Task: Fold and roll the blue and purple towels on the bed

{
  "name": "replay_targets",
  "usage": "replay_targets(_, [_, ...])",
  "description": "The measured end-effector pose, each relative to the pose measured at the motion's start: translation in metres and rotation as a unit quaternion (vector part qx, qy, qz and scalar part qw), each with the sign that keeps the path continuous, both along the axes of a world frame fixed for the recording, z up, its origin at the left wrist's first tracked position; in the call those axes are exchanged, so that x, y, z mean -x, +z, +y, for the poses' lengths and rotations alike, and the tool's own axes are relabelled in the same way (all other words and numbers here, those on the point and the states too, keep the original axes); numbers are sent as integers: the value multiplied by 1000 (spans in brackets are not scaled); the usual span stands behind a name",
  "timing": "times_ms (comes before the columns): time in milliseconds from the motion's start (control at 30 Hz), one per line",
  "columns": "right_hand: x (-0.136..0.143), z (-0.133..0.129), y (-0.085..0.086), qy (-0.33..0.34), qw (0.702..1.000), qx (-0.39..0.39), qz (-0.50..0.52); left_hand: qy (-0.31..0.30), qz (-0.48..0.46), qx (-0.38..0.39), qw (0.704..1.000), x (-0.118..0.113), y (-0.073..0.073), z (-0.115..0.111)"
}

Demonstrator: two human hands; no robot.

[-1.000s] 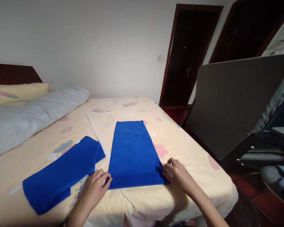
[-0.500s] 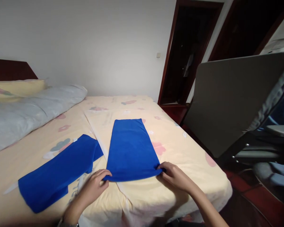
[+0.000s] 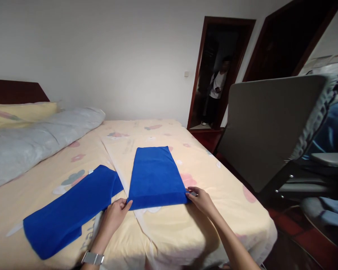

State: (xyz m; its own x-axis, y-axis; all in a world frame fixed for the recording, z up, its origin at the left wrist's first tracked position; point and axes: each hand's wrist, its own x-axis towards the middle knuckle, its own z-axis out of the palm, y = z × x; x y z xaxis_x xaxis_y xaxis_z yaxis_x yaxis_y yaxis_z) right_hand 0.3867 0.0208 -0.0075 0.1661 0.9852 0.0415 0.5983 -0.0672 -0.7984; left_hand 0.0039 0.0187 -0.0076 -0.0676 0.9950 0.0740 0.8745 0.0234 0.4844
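A folded blue garment (image 3: 154,174) lies flat on the bed, its near edge turned up in a narrow band. At its near left corner my left hand (image 3: 117,213) is closed, pinching the fabric between thumb and fingers. My right hand (image 3: 199,198) pinches the near right corner the same way. To the left lies a second blue garment, a folded shirt (image 3: 70,208) with a sleeve showing and a small white tag at its far edge; my left hand is close beside it.
The bed (image 3: 228,210) has a pale yellow patterned sheet. A rolled grey quilt (image 3: 45,135) and a yellow pillow (image 3: 25,112) lie at the left. A grey folded panel (image 3: 264,127) stands right of the bed. A person (image 3: 218,84) stands in the dark doorway.
The garment's near edge has been turned over away from me into a flat band, both hands moving slightly farther with it. A person has appeared in the doorway. The view has tilted up.
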Motion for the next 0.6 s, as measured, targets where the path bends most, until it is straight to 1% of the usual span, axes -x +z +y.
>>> replay_targets(167, [0, 4, -6, -3, 998, 11, 54, -9, -46, -30, 998, 0, -9, 5])
replay_targets(267, [2, 5, -7, 0, 998, -4, 58, -15, -91, -56, 994, 0, -12, 8])
replay_targets(400, [8, 1, -7, -2, 998, -28, 55, -12, -133, -84, 987, 0, -12, 11])
replay_targets(533, [11, -2, -8, 8, 995, -7, 96, 0, -135, -91, 987, -2, -11, 11])
replay_targets(600, [8, -2, -7, 15, 995, -10, 95, 4, -133, -94, 987, -3, -8, 10])
